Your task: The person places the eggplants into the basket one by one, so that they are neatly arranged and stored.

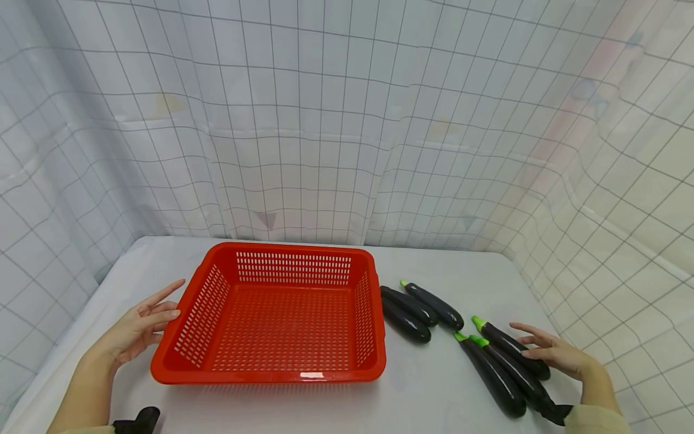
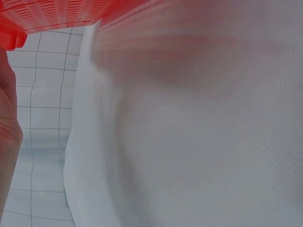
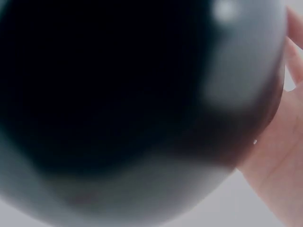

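A red plastic basket [image 1: 260, 378] with slotted walls stands on the white table, nothing inside it. At its left rim my left hand [image 1: 140, 325] has its fingers loosely extended, fingertips right at the edge; the left wrist view shows part of that hand [image 2: 7, 109] below the basket's wall [image 2: 57, 18]. Over at the right, my right hand [image 1: 561, 354] has its fingers spread at the side of the rightmost eggplant [image 1: 509, 342], thumb over its dark skin. A blurred eggplant end [image 3: 118, 94] fills most of the right wrist view, in front of the hand [image 3: 279, 161].
Two more green-capped eggplants [image 1: 493, 377] lie left of my right hand. Another three eggplants [image 1: 434, 304] sit close together against the basket's right side. A white gridded curtain [image 1: 325, 150] hangs behind the table [image 1: 434, 398] and along both sides.
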Motion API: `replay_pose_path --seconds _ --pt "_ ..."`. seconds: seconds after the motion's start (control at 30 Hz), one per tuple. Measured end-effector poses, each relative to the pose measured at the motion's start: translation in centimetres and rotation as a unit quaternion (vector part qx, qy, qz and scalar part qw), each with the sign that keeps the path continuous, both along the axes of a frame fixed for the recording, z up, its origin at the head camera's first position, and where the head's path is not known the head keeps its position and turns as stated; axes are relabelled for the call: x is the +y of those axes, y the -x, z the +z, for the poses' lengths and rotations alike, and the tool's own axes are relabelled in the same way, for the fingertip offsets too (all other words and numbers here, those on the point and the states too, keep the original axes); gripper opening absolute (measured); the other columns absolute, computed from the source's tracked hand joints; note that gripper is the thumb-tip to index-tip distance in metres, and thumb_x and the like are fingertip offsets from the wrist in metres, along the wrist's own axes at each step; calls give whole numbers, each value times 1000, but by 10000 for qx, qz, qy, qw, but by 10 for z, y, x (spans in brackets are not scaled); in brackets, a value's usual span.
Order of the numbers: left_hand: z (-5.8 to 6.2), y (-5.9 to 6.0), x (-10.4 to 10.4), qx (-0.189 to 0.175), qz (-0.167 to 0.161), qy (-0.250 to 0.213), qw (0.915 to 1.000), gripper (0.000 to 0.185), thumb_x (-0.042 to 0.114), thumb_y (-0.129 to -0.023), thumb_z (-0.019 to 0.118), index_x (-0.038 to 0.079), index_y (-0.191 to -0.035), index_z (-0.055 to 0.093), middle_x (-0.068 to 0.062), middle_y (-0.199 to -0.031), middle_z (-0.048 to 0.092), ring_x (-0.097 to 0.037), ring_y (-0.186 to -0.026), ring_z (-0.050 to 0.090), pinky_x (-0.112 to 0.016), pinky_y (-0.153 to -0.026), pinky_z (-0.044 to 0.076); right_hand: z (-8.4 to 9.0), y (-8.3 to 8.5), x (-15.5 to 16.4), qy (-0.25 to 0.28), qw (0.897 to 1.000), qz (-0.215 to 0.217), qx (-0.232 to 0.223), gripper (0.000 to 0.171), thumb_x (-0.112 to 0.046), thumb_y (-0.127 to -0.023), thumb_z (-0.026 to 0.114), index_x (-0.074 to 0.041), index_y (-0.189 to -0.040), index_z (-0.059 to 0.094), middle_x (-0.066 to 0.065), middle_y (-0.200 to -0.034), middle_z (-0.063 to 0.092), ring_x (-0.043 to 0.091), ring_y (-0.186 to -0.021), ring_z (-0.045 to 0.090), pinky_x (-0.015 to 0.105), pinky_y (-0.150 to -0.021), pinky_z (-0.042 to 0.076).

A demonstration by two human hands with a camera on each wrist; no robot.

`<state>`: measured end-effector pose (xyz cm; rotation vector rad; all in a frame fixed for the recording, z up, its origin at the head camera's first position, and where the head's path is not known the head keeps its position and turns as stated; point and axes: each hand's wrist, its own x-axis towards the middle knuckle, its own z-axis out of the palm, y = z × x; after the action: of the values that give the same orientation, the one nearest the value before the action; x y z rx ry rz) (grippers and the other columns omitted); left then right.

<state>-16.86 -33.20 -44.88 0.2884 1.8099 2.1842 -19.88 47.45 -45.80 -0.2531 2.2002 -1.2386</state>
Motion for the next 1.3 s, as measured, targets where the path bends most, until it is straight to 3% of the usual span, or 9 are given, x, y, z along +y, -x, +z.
replay_pose_path --seconds 0.2,0.43,0.77,0.9,1.0,1.07,1.13,1.2,1.3 --pt "3 2 -1 -43 -22 183 9998 51 5 -97 38 41 -133 42 6 -101 64 -15 -90 65 -37 -73 54 -1 1 -2 -38 10000 28 -35 58 -15 -93 48 -6 -144 21 35 -135 19 7 -109 36 54 -90 35" --pt "6 4 -3 -196 -149 361 9990 48 8 -97 38 44 -127 47 10 -109 64 -17 -92 65 -41 -73 54 0 2 -2 72 9998 104 -121 53 -13 -93 47 -5 -142 27 28 -132 24 6 -107 39 39 -87 36" --pt "6 6 -6 -442 -173 778 9958 43 14 -97 40 49 -121 48 13 -109 64 -15 -94 64 -43 -76 53 2 3 -5 -11 9997 214 -150 52 -16 -94 46 -3 -141 29 14 -139 27 -5 -108 30 58 -95 28" --pt "6 6 -6 -435 -220 797 9956 43 15 -97 39 50 -121 48 14 -109 64 -16 -95 64 -43 -76 53 -1 4 -5 -21 9998 87 -164 53 -17 -94 46 -3 -142 28 29 -142 18 22 -124 28 64 -95 24" --pt "6 6 -6 -458 -231 788 9956 43 15 -97 39 51 -120 48 14 -108 64 -16 -94 64 -43 -76 53 -2 5 -6 19 9997 -146 -212 54 -18 -94 46 -3 -142 27 39 -141 4 50 -127 11 70 -94 19" --pt "6 6 -6 -467 -229 790 9955 43 15 -97 39 51 -120 48 13 -108 64 -16 -94 64 -44 -76 53 -3 5 -7 91 9995 -252 -181 55 -17 -94 45 -2 -142 25 39 -141 1 54 -127 2 72 -93 16" --pt "5 6 -6 -480 -234 778 9955 43 15 -97 39 50 -120 48 13 -108 64 -16 -95 64 -44 -77 52 -2 5 -8 86 9992 -386 -73 55 -18 -94 45 -3 -142 25 32 -144 9 44 -129 15 71 -95 16" --pt "5 6 -6 -482 -244 768 9956 43 15 -98 39 50 -121 48 13 -108 64 -15 -95 64 -44 -77 52 -1 5 -9 101 9988 -483 45 55 -18 -94 45 -4 -143 24 15 -145 21 21 -127 29 70 -96 17" --pt "5 7 -6 -491 -253 752 9956 43 15 -98 39 50 -121 48 13 -109 64 -15 -95 64 -44 -77 52 2 6 -10 119 9973 -680 239 55 -18 -94 46 -6 -144 24 -6 -136 28 -10 -108 34 65 -99 20"
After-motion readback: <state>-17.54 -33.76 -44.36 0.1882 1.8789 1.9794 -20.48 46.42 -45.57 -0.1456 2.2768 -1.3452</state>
